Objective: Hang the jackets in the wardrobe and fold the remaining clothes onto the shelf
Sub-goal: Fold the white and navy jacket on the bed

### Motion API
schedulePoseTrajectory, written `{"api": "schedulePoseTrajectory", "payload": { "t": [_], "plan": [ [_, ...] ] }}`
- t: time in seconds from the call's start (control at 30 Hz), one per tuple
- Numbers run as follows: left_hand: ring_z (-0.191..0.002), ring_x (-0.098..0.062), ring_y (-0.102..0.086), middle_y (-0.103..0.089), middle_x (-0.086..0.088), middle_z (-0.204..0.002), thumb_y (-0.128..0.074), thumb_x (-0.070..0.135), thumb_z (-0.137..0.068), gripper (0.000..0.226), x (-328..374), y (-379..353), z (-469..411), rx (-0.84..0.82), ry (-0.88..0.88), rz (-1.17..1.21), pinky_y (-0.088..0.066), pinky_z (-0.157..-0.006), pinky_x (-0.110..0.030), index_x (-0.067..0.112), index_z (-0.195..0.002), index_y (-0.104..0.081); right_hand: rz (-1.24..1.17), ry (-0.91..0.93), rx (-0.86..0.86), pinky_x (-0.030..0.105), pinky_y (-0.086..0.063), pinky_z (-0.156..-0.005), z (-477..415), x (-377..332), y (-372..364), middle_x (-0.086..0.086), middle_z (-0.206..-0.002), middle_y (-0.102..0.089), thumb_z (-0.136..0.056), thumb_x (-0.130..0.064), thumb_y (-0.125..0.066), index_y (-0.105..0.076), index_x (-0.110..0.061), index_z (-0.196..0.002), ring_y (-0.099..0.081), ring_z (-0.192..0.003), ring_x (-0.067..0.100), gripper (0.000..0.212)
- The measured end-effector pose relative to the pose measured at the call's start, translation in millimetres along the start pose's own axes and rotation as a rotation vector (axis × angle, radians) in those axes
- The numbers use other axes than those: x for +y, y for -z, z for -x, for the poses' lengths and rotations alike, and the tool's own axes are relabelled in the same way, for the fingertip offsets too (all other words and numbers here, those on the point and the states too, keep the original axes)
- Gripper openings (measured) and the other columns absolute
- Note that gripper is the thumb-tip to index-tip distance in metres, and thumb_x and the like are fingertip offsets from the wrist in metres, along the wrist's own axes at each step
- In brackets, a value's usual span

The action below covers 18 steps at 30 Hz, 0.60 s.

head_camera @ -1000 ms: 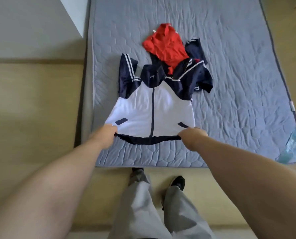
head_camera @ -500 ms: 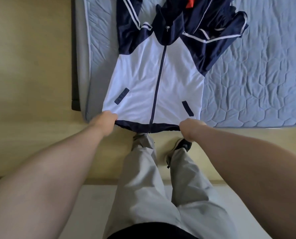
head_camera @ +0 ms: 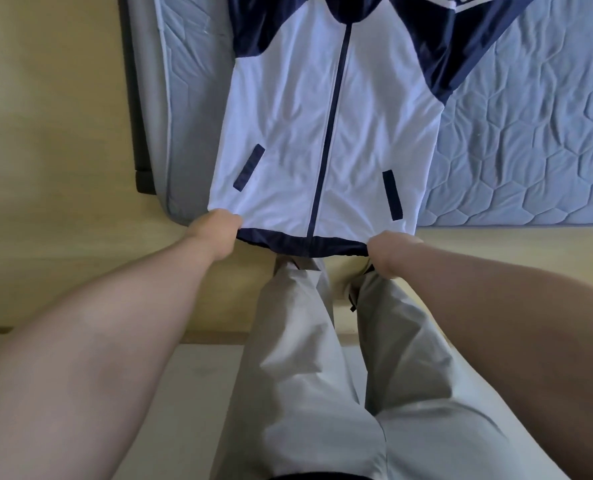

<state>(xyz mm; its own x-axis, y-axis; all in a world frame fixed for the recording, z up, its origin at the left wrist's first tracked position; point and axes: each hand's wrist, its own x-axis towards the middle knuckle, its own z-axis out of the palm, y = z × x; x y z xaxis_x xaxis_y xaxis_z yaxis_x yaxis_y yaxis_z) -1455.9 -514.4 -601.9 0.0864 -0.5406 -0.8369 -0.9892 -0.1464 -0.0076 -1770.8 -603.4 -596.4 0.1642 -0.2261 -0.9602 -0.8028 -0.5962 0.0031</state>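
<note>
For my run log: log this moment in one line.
jacket: zipped, front up, hem past mattress edge | left hand: grips hem | right hand: grips hem | stage: not yet hung

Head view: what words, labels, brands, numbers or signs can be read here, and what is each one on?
None can be read.
The jacket, which the left hand and right hand hold by the hem, shows only plain white and navy panels.
The mattress shows only quilt stitching.
The trousers are plain.
</note>
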Motion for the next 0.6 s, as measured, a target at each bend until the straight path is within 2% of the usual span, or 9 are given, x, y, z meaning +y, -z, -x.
{"api": "schedulePoseTrajectory", "payload": {
  "t": [0.1,0.2,0.27,0.33,0.4,0.47,0.5,0.57,0.6],
  "plan": [
    [-0.081,-0.027,-0.055,-0.055,-0.007,-0.100,-0.039,-0.003,-0.085,0.028,4,-18,-24,-0.055,-0.015,-0.050,-0.038,-0.056,-0.031,0.015,-0.099,-0.057,-0.024,0.013,-0.040,0.031,-0.040,-0.053,-31,-2,-14,0.001,-0.084,-0.050,-0.087,0.000,-0.047,-0.044,-0.019,-0.077,-0.050,-0.066,0.017,0.022],
    [-0.089,-0.028,-0.056,-0.056,-0.007,-0.106,-0.040,-0.002,-0.087,0.027,10,-37,-48,-0.118,-0.007,-0.090,-0.048,-0.065,-0.036,0.017,-0.098,-0.055,-0.051,0.042,-0.090,0.032,-0.048,-0.062,-62,-3,-27,0.002,-0.083,-0.052,-0.088,-0.002,-0.047,-0.045,-0.018,-0.076,-0.052,-0.068,0.018,0.020],
    [-0.096,-0.026,-0.054,-0.053,-0.006,-0.115,-0.041,-0.004,-0.087,0.030,16,-46,-65,-0.156,-0.018,-0.103,-0.053,-0.075,-0.040,0.017,-0.104,-0.055,-0.087,0.040,-0.104,0.031,-0.044,-0.057,-80,-1,-35,0.002,-0.084,-0.055,-0.087,-0.003,-0.047,-0.050,-0.017,-0.080,-0.054,-0.068,0.018,0.016],
    [-0.105,-0.026,-0.054,-0.049,-0.005,-0.126,-0.044,0.000,-0.092,0.035,20,-51,-81,-0.190,-0.016,-0.101,-0.054,-0.081,-0.041,0.016,-0.121,-0.055,-0.141,0.047,-0.123,0.031,-0.043,-0.057,-96,3,-38,0.002,-0.090,-0.059,-0.089,-0.009,-0.050,-0.058,-0.016,-0.094,-0.058,-0.074,0.019,0.012],
    [-0.109,-0.026,-0.054,-0.045,-0.005,-0.131,-0.046,0.009,-0.096,0.036,25,-47,-97,-0.208,0.001,-0.110,-0.054,-0.080,-0.042,0.015,-0.132,-0.049,-0.211,0.055,-0.136,0.034,-0.049,-0.069,-109,9,-36,0.003,-0.104,-0.063,-0.093,-0.015,-0.050,-0.060,-0.016,-0.114,-0.062,-0.090,0.024,0.024],
    [-0.105,-0.027,-0.055,-0.046,-0.005,-0.126,-0.044,0.011,-0.096,0.033,33,-34,-110,-0.194,0.006,-0.127,-0.051,-0.073,-0.041,0.014,-0.129,-0.048,-0.277,0.041,-0.115,0.039,-0.053,-0.084,-116,17,-27,0.007,-0.120,-0.063,-0.094,-0.011,-0.044,-0.057,-0.015,-0.126,-0.061,-0.104,0.029,0.035],
    [-0.098,-0.027,-0.056,-0.048,-0.005,-0.116,-0.044,0.010,-0.094,0.030,38,-25,-117,-0.177,0.006,-0.135,-0.048,-0.068,-0.039,0.014,-0.123,-0.050,-0.312,0.017,-0.089,0.041,-0.053,-0.087,-119,22,-20,0.009,-0.124,-0.062,-0.094,-0.008,-0.041,-0.055,-0.014,-0.128,-0.060,-0.106,0.030,0.038],
    [-0.085,-0.025,-0.056,-0.049,-0.002,-0.098,-0.042,0.007,-0.093,0.024,49,-4,-130,-0.158,0.010,-0.130,-0.044,-0.063,-0.036,0.013,-0.113,-0.053,-0.435,-0.059,-0.030,0.040,-0.053,-0.082,-123,33,-1,0.010,-0.124,-0.061,-0.094,-0.005,-0.038,-0.052,-0.016,-0.133,-0.060,-0.100,0.031,0.043],
    [-0.083,-0.025,-0.056,-0.049,-0.001,-0.095,-0.041,0.005,-0.093,0.024,54,8,-136,-0.154,0.007,-0.120,-0.045,-0.063,-0.036,0.014,-0.112,-0.053,-0.499,-0.096,-0.009,0.040,-0.053,-0.081,-124,40,11,0.010,-0.123,-0.061,-0.094,-0.006,-0.038,-0.051,-0.017,-0.137,-0.060,-0.098,0.031,0.046]
  ]
}}
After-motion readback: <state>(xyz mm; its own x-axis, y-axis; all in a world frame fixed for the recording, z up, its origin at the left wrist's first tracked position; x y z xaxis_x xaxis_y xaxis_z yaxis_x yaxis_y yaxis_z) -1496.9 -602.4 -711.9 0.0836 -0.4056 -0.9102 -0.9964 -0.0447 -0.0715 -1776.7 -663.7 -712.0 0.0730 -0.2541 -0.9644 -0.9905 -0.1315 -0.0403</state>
